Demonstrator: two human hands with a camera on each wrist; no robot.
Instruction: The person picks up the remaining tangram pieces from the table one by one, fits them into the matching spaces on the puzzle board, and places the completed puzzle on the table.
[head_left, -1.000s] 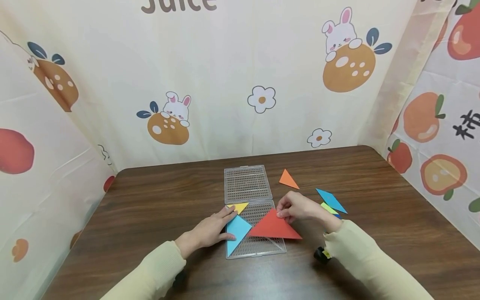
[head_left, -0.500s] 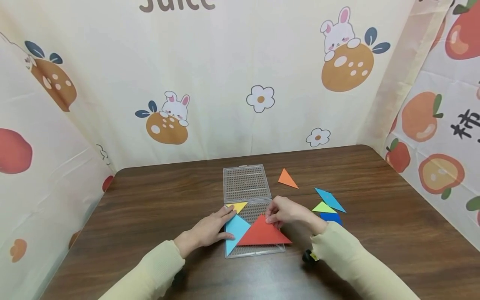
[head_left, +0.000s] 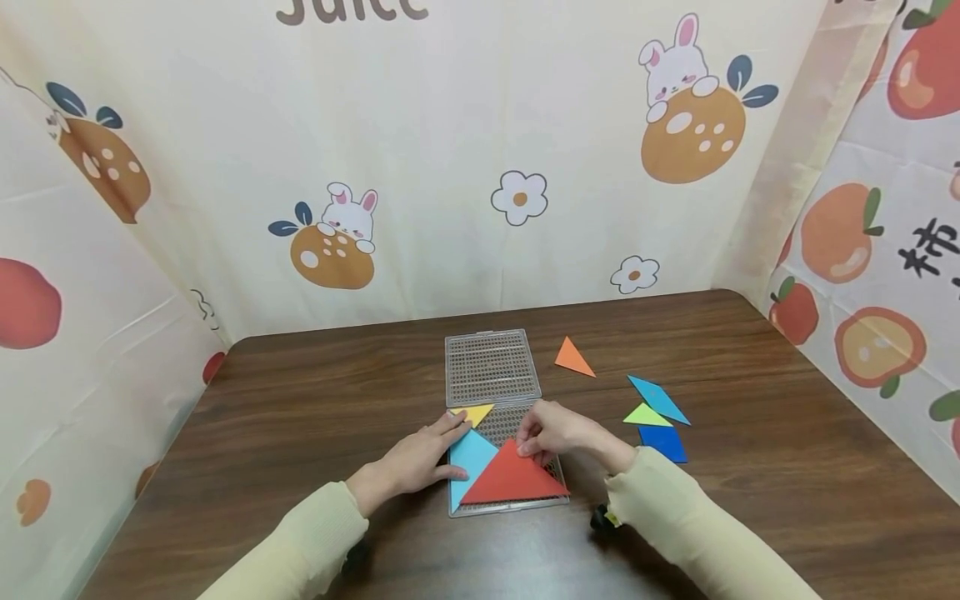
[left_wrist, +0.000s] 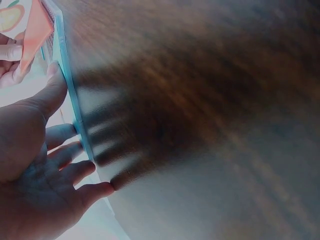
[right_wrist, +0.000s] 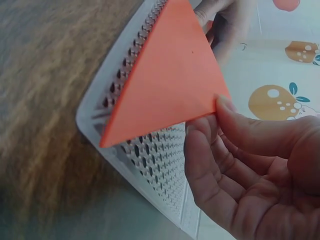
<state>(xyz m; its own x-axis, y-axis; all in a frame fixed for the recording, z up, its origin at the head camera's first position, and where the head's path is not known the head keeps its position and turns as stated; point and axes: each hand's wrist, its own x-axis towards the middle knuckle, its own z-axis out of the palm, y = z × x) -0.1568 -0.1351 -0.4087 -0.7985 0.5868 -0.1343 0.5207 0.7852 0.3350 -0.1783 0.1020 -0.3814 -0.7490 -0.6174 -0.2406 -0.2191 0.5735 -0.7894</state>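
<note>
the person's right hand point(head_left: 558, 429) pinches the top corner of a red triangle point(head_left: 513, 482) between thumb and fingertips, the grip closed down to the thickness of the piece. the red triangle is over the near half of an unfolded clear plastic case point(head_left: 491, 367), its long edge along the near rim and its pinched corner raised; whether that long edge touches the case i cannot tell.

the left hand point(head_left: 423, 457) lies with fingers extended and spread, gripping nothing, at the case's left edge. its fingertips rest by a yellow triangle point(head_left: 480, 413) and its thumb on a light blue triangle point(head_left: 468, 458), both inside the near half. the red triangle's left side runs along the light blue one; any overlap is unclear.

to the right on the dark wooden table point(head_left: 315, 392) are an orange triangle point(head_left: 574, 358), a blue parallelogram point(head_left: 662, 399), a lime triangle point(head_left: 647, 415) and a dark blue four-sided piece point(head_left: 664, 444).
</note>
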